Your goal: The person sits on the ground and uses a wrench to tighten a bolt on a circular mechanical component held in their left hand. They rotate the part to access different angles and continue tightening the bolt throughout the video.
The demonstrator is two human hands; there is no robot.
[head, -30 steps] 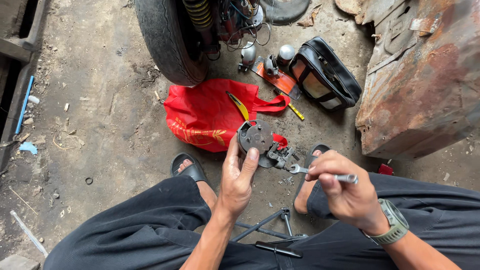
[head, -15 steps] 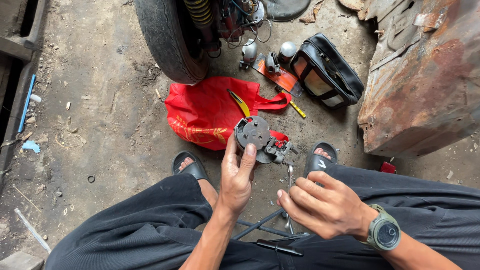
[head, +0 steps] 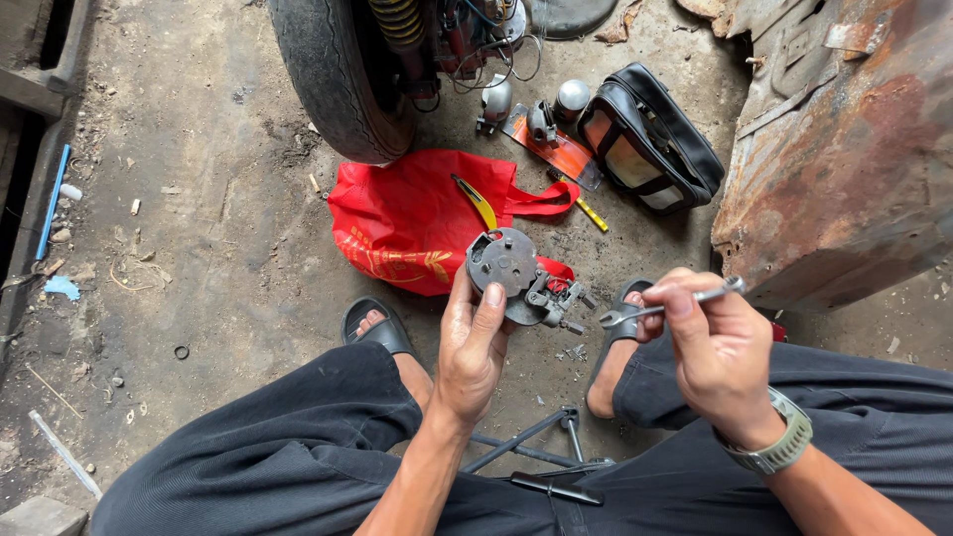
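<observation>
Head view: left hand (head: pixel 472 342) holds grey round metal part (head: pixel 508 273), bracket attached.

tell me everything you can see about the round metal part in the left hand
The round metal part is a dark grey, grimy disc with small holes in its face and a boxy bracket with bolts jutting from its right side. The left hand holds it up from below, thumb pressed on its face, above the concrete floor and in front of the red bag. The wrench in the right hand points toward the bracket.
</observation>
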